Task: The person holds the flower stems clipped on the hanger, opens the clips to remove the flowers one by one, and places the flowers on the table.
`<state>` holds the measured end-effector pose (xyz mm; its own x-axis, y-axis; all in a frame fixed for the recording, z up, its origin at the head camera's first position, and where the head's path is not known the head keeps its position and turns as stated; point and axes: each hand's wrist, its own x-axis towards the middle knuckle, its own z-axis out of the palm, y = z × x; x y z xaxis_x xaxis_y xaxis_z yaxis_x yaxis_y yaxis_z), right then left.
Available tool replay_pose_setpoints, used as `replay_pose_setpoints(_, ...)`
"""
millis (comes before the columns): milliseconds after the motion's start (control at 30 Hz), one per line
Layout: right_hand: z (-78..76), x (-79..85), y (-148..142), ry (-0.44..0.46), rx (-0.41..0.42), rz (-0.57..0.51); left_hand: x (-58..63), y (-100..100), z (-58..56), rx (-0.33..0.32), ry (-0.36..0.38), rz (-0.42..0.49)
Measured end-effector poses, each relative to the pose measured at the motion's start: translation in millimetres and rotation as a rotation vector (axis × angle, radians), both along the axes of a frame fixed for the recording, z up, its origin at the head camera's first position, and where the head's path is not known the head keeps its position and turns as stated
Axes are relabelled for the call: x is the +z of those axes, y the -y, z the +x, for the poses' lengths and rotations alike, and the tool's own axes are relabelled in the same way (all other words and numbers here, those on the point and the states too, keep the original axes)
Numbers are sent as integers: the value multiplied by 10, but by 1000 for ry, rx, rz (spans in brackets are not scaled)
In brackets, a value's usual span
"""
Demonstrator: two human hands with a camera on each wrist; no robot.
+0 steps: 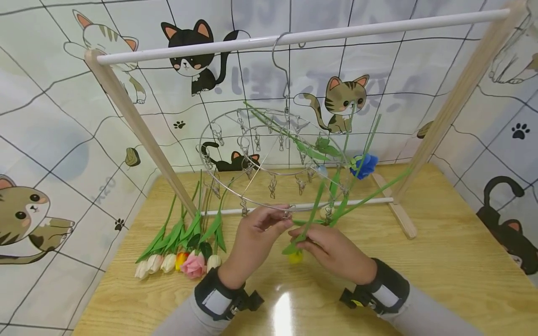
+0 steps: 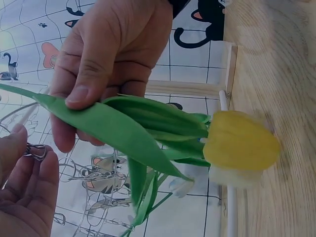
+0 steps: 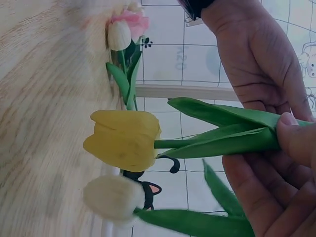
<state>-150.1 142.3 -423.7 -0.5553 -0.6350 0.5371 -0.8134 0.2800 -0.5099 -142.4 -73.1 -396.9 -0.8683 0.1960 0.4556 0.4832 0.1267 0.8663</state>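
Note:
My right hand [image 1: 336, 252] pinches the stem of a yellow tulip [image 3: 126, 140] between thumb and fingers. Its flower head points down and its green leaves [image 2: 113, 131] run up past the fingers. Close beside it, my left hand [image 1: 260, 238] pinches a small metal clip [image 2: 35, 152] at the near rim of a round wire hanger [image 1: 252, 198]. In the head view the yellow head is partly hidden by leaf and hand. A white tulip [image 3: 113, 197] hangs just behind the yellow one. A blue flower [image 1: 364, 166] hangs upside down at the hanger's right side.
The hanger hooks over a white rod [image 1: 336, 33] on a wooden stand [image 1: 138, 126]. Several more clips dangle from its rings. On the table's left lie several tulips [image 1: 168, 263] and a pink rose [image 1: 194, 265]. A cat-patterned cloth [image 1: 260, 93] covers the back.

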Motion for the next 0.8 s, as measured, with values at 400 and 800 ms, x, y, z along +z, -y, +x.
replay_pose_setpoints(400, 235, 218, -272, 52, -69, -163, -1, -11, -3, 11, 6, -14)
replay_pose_setpoints(800, 298, 435, -1203, 75, -404, -250, -31, -20, 2, 22, -41, -9)
